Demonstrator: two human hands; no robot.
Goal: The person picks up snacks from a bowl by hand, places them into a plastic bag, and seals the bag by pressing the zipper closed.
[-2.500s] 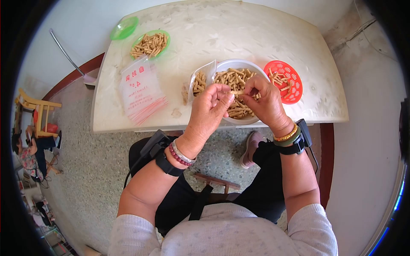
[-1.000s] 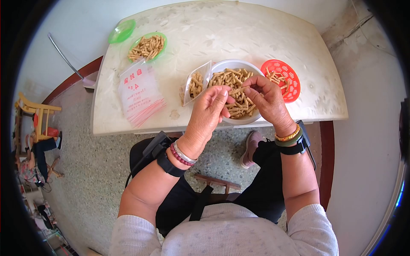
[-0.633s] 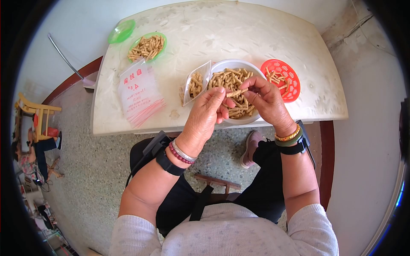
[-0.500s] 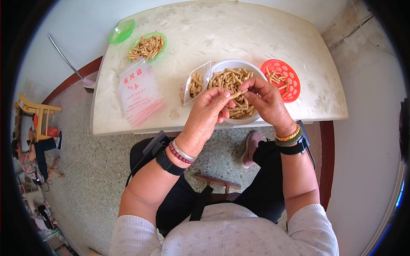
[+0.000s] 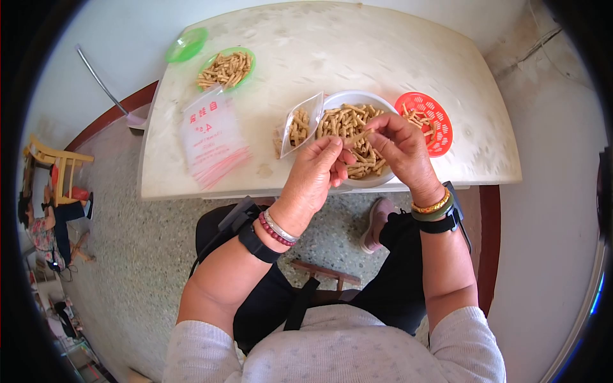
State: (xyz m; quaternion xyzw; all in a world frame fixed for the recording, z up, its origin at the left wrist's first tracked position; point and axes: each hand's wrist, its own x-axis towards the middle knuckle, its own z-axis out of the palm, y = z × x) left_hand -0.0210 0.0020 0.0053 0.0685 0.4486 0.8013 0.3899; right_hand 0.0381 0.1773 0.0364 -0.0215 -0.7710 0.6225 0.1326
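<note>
Your left hand [image 5: 316,172] and right hand [image 5: 402,150] have fingers clamped on one tan stick [image 5: 357,137], just above the white bowl [image 5: 357,94] on the desk [image 5: 357,51]. Grip it lightly, over the bowl.

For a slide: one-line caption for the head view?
Left hand and right hand hold one tan stick over a white bowl of sticks.

The sticks [image 5: 348,119] look rough and matt, the bag [image 5: 300,124] glossy clear plastic, the basket [image 5: 442,110] red plastic.
</note>
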